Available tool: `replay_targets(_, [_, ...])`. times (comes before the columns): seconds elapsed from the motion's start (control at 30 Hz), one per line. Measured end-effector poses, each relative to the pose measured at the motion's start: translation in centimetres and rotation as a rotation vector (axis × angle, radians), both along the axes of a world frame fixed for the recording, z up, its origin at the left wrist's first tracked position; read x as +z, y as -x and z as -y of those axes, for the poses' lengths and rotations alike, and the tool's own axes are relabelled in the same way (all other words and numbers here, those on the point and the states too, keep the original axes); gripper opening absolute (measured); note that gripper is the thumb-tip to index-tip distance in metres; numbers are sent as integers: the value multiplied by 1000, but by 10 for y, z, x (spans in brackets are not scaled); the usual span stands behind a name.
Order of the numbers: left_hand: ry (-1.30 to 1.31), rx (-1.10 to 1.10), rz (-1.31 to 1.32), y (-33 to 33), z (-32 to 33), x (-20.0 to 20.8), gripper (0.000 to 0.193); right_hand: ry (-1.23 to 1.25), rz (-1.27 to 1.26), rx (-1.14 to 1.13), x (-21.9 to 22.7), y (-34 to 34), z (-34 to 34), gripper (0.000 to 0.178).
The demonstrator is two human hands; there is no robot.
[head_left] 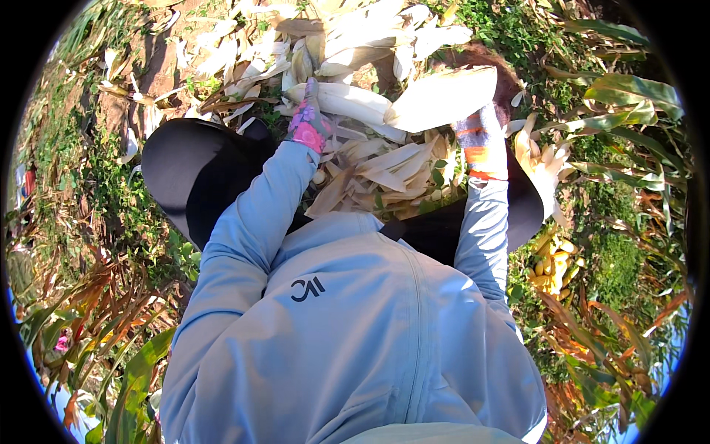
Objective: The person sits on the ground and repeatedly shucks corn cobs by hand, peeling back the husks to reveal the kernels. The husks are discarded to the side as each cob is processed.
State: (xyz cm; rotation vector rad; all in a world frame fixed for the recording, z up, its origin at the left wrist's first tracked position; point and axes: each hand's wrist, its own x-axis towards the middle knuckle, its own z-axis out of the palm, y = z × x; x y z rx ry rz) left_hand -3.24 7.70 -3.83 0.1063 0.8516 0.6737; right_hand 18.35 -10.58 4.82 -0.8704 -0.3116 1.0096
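An ear of corn in pale husk (344, 101) lies crosswise in front of me, above my spread knees. My left hand (309, 122), in a grey glove with pink flowers, is closed around its left end, thumb on top. From the ear's right end a broad cream husk leaf (444, 100) stands out to the right. My right hand (482, 137), in an orange and grey striped glove, is closed at that leaf's lower right edge; its fingertips are partly hidden behind the leaf. No kernels show on this ear.
Loose dry husks (384, 174) are heaped between my legs, and more husks (370, 33) spread beyond the ear. Several yellow husked ears (555, 263) are piled at right behind my knee. Leafy corn stalks (629, 96) line the right side; green weeds (126, 200) grow at left.
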Motion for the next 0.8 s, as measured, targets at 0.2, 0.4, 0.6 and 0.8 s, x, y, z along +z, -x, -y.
replay_targets(0.2, [36, 114, -19, 11, -14, 1, 50, 263, 244, 57, -40, 31, -8, 65])
replay_targets(0.4, [-25, 95, -40, 0, 0, 12, 51, 454, 1137, 119, -78, 43, -22, 43])
replay_targets(0.6, [158, 79, 172, -17, 19, 15, 46, 433, 959, -40, -21, 90, -61, 30])
replay_targets(0.8, [-2, -82, 299, -17, 11, -38, 40, 34, 1483, 63, -6, 142, -83, 14])
